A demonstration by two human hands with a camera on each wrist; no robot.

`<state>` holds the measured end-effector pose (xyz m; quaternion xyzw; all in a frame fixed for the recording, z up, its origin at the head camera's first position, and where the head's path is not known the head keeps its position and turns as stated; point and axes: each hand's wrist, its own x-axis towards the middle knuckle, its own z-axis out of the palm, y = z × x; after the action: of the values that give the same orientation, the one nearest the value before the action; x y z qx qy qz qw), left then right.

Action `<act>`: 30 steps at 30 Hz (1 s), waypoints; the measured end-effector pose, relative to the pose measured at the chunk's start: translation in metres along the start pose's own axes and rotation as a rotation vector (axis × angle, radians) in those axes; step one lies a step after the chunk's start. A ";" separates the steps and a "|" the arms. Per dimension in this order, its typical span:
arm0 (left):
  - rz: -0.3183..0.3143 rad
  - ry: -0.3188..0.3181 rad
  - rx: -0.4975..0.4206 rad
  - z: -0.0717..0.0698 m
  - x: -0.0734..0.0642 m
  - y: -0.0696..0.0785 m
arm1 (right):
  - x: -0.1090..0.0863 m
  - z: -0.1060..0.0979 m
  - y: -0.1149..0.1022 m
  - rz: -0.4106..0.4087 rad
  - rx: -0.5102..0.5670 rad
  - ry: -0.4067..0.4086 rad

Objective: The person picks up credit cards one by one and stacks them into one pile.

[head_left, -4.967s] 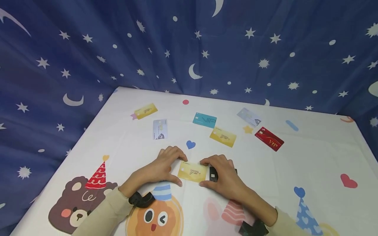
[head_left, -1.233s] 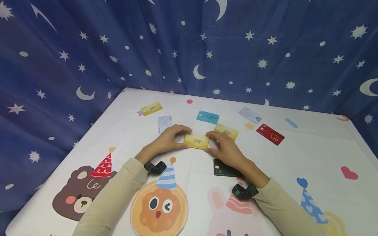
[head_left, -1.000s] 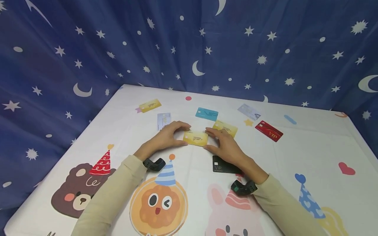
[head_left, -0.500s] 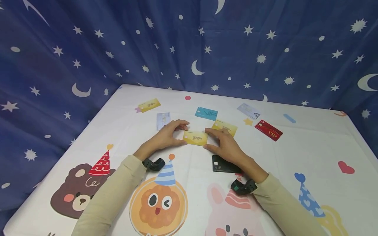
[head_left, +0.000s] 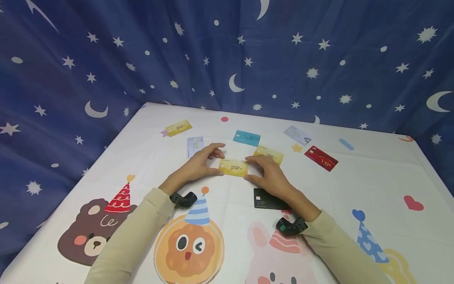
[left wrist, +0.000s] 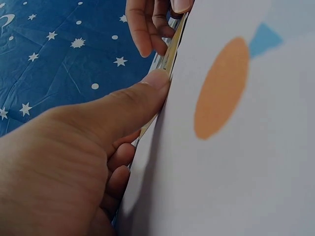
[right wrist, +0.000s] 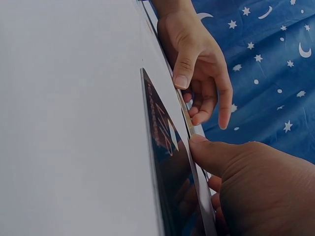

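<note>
Both hands are at a gold card [head_left: 233, 167] lying flat near the middle of the table, its chip toward the left. My left hand [head_left: 197, 163] has its thumb at the card's lower left corner and curled fingers at its upper left corner, while the index finger is raised off it. My right hand [head_left: 270, 175] holds the right end between thumb and index fingertip. Below and partly under the right hand lies a black VIP card [head_left: 267, 199]. A second gold card [head_left: 273, 153] is partly hidden behind the right hand.
Toward the back lie another gold card [head_left: 178, 128], a silver card [head_left: 194, 146], a teal VIP card [head_left: 246, 138] and a second silver card [head_left: 297, 135]. A red VIP card [head_left: 321, 157] is to the right. A starry blue curtain [head_left: 227, 51] hangs behind the printed white tablecloth [head_left: 354, 185].
Both hands have moved the gold card from beside the black card away from me, toward the back cards. Lately it stays put, and the left index finger has lifted off its top edge.
</note>
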<state>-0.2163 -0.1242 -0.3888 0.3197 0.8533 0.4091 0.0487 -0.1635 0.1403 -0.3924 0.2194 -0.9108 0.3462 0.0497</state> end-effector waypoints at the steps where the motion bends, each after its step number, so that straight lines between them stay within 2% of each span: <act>1: 0.000 0.003 -0.004 0.000 0.000 0.000 | 0.000 0.000 0.000 -0.001 0.002 0.002; 12: -0.023 0.012 -0.006 0.002 0.000 -0.001 | -0.001 -0.001 -0.001 -0.018 0.017 0.010; 21: -0.027 0.001 0.003 0.002 0.005 -0.001 | 0.000 -0.003 0.001 0.002 0.014 0.011; 30: -0.024 0.006 -0.016 0.000 0.001 0.004 | -0.002 -0.018 -0.004 0.092 0.057 -0.085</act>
<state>-0.2151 -0.1219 -0.3856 0.3077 0.8539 0.4163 0.0535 -0.1611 0.1496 -0.3767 0.1933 -0.9110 0.3643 -0.0113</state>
